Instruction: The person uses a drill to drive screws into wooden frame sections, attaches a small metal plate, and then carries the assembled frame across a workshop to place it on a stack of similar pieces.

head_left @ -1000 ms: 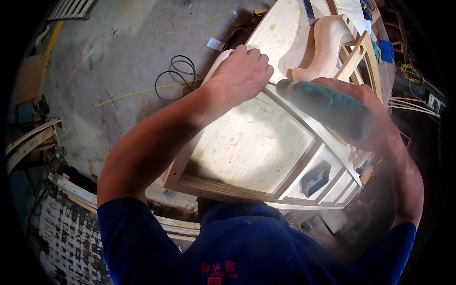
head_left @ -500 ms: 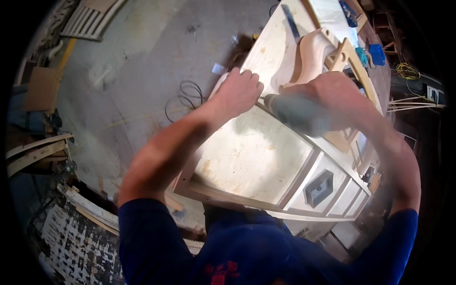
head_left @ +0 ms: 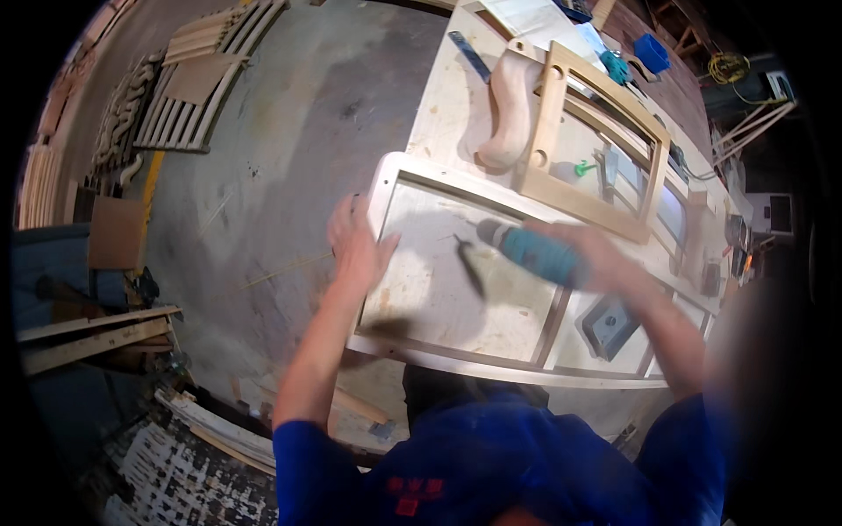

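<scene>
A pale wooden frame (head_left: pixel 377 195) with rounded corners and crosspieces lies on the bench in front of me. My left hand (head_left: pixel 355 245) grips its left end rail, fingers outside and thumb over the inner side. In my right hand (head_left: pixel 589 254) is a teal cordless drill (head_left: pixel 535 252), its thin bit pointing left above the frame's largest opening. The bit touches nothing that I can make out, and a drill-shaped shadow falls below it. A grey metal box (head_left: pixel 608 328) with a recessed middle sits in a smaller opening of the frame.
Beyond the frame lie a curved wooden leg (head_left: pixel 509 105), a rectangular wooden frame with holes (head_left: pixel 537 136), a metal rule (head_left: pixel 470 56) and a green clip (head_left: pixel 584 168). A blue container (head_left: pixel 651 54) stands farther back. Slatted wooden pieces (head_left: pixel 189 105) lie on the floor at far left.
My left hand has gone from the frame's far corner to its left end rail. The drill has come away from the far rail to above the opening. The view has shifted.
</scene>
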The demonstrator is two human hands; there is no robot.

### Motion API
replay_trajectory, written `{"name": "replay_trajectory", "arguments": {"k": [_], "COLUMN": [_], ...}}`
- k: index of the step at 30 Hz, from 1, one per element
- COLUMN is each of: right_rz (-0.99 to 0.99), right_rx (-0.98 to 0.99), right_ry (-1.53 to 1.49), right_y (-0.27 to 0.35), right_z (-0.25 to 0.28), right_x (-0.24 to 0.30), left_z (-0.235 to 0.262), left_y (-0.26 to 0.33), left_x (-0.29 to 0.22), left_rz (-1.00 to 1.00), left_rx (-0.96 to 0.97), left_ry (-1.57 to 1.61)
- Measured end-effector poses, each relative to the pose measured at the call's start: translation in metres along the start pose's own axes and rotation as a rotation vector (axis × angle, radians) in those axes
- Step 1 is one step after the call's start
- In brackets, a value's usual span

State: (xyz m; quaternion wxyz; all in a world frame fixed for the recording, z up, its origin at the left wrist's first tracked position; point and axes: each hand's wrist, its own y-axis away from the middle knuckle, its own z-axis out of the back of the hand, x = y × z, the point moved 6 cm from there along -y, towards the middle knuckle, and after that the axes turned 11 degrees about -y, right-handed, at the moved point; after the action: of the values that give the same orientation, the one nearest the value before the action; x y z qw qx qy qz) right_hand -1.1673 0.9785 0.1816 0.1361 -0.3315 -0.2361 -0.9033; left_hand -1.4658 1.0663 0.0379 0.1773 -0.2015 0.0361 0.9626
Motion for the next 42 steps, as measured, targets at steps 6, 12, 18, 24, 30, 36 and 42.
{"name": "replay_trajectory", "arguments": {"k": [6, 12, 18, 24, 30, 36, 42], "right_rz": [-0.004, -0.028, -0.425, -0.915, -0.803, -0.651, -0.712], "right_rx": [-0.032, -0.348, -0.057, -0.245, -0.131, -0.549, -0.876], "right_ry": [0.178, -0.349, -0.686, -1.005, -0.778, -0.895, -0.226], "right_y": [0.026, 0.117, 0.347, 0.53, 0.517, 0.401, 0.35], "right_z": [-0.132, -0.147, -0.27, -0.473, -0.409, -0.225, -0.174], "right_x": [-0.051, -0.03, -0.081, -0.193, -0.168, -0.123, -0.241], "left_z": [0.029, -0.027, -0.119, -0.08, -0.058, -0.036, -0.027], "left_y": [0.148, 0.287, 0.493, 0.488, 0.447, 0.363, 0.298], "left_x": [-0.083, -0.128, -0.1, -0.156, -0.175, -0.216, -0.2], "left_rz": [-0.242, 0.078, 0.597, 0.485, 0.275, 0.25, 0.255], "left_rx": [-0.279, 0.461, 0.798, 0.803, 0.681, 0.463, 0.472], "left_ry": [0.103, 0.278, 0.397, 0.202, 0.213, 0.396, 0.597]}}
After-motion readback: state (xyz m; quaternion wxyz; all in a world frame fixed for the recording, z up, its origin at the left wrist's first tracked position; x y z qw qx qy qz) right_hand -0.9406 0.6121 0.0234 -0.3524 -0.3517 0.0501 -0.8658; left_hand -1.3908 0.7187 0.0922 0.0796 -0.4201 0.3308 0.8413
